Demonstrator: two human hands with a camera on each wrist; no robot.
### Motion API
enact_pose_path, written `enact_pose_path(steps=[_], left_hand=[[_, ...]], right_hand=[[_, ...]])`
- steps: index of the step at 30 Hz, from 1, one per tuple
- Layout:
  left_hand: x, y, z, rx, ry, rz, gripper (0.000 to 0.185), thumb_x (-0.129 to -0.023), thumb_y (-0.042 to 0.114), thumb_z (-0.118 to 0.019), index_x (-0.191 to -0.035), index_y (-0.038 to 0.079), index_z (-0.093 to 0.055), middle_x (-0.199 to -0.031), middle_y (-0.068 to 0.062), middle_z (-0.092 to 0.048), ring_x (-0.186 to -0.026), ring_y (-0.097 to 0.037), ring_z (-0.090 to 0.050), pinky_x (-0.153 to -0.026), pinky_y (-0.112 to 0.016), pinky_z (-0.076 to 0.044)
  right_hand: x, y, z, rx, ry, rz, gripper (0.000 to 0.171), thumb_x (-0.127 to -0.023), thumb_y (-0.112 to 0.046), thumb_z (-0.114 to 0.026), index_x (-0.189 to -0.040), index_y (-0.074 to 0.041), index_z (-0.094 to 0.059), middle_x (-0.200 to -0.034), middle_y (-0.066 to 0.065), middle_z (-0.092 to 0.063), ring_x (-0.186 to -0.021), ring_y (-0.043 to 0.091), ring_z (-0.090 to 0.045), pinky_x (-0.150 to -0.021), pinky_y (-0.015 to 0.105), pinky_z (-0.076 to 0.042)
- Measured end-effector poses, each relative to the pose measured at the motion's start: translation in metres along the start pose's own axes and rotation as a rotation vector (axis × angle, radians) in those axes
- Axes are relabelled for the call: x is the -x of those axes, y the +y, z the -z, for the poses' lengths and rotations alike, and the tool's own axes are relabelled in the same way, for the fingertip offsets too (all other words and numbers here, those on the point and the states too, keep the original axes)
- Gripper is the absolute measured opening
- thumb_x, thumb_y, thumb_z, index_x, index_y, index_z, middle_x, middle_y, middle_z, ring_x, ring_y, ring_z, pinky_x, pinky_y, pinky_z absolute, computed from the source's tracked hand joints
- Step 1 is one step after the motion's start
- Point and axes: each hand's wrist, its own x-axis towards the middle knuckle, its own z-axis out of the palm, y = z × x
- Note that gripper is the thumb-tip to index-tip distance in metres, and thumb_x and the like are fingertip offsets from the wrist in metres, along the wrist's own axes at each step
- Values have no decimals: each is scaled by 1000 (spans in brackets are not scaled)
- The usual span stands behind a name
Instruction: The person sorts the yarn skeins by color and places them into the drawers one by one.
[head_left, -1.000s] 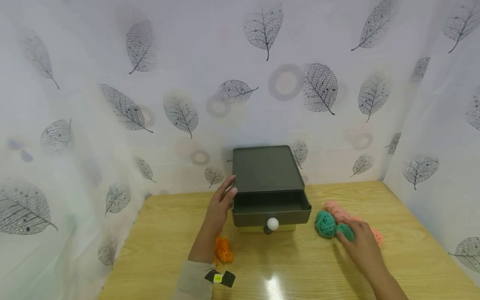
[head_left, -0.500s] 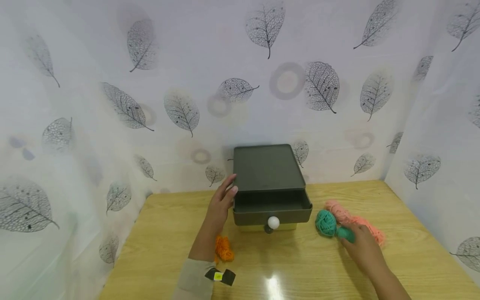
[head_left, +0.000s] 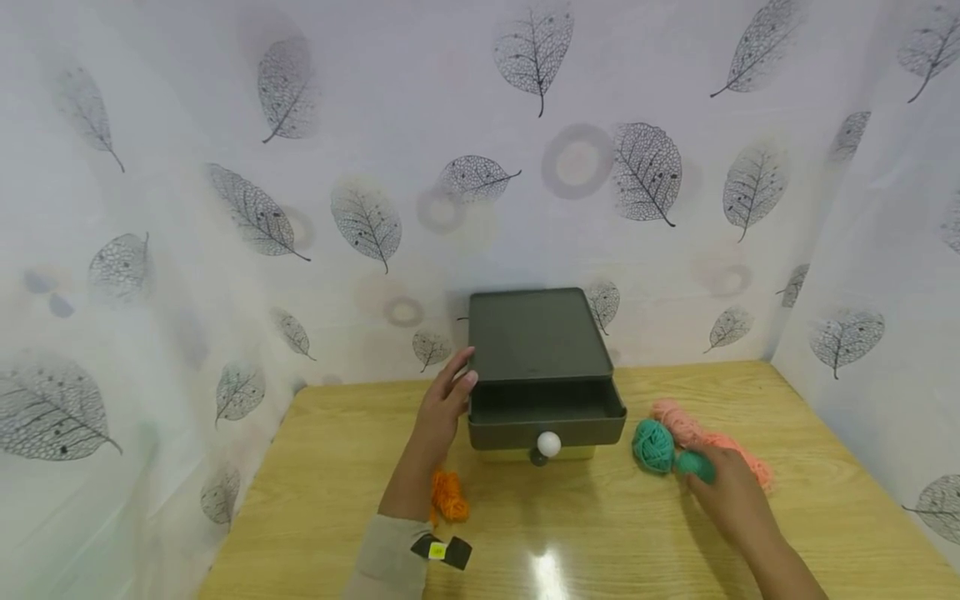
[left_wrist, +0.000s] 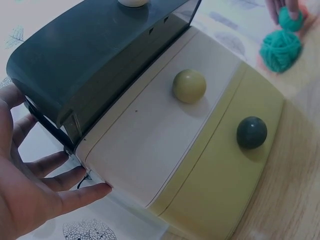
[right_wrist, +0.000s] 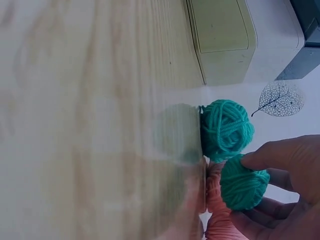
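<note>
on the wooden table, against a leaf-printed curtain, stands a small drawer chest with its dark top drawer pulled out. the left hand rests flat against the chest's left side, fingers straight and holding nothing. to the right of the chest, the right hand curls its fingertips round a small teal yarn ball, which lies just beside a larger teal yarn ball and on a heap of pink yarn. an orange yarn bundle lies by the left forearm. only the left wrist view shows the cream drawer and the yellowish drawer lower down, with a pale knob and a dark knob. a yellow tag on the wrist strap is too small to read.
</note>
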Motion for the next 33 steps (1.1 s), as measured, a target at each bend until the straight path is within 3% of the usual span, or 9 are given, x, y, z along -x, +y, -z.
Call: enact_pose_path(steps=[9, 16, 27, 33], left_hand=[[1, 0, -1, 12, 1, 4, 48, -101, 51, -56, -147, 45, -46, -163, 12, -32, -148, -27, -39, -116, -62, -37], [1, 0, 0, 12, 6, 4, 49, -100, 52, -57, -147, 45, -47, -163, 12, -32, -148, -27, -39, -117, -63, -37], [1, 1, 0, -1, 2, -2, 48, -101, 51, -55, -147, 45, -46, -163, 12, -32, -148, -28, -39, -116, -63, -37], [0, 0, -1, 1, 0, -6, 48, -101, 50, -55, -148, 45, -46, -163, 13, -32, -148, -28, -39, -116, -63, -37]], right_hand=[[4, -14, 9, 23, 94, -6, 47, -87, -8, -71, -130, 8, -60, -127, 39, -52, -116, 58, -50, -89, 72, -47], [5, -26, 17, -10, 188, 52, 44, -89, -7, -71, -130, 5, -61, -124, 35, -54, -107, 50, -56, -77, 62, -56], [6, -52, 31, -80, 292, 109, 44, -90, -6, -74, -131, 1, -61, -127, 31, -54, -115, 49, -52, -84, 68, -46], [3, -65, 37, -75, 344, 153, 47, -90, -8, -76, -134, -1, -60, -126, 28, -55, -110, 44, -55, -82, 59, -50]])
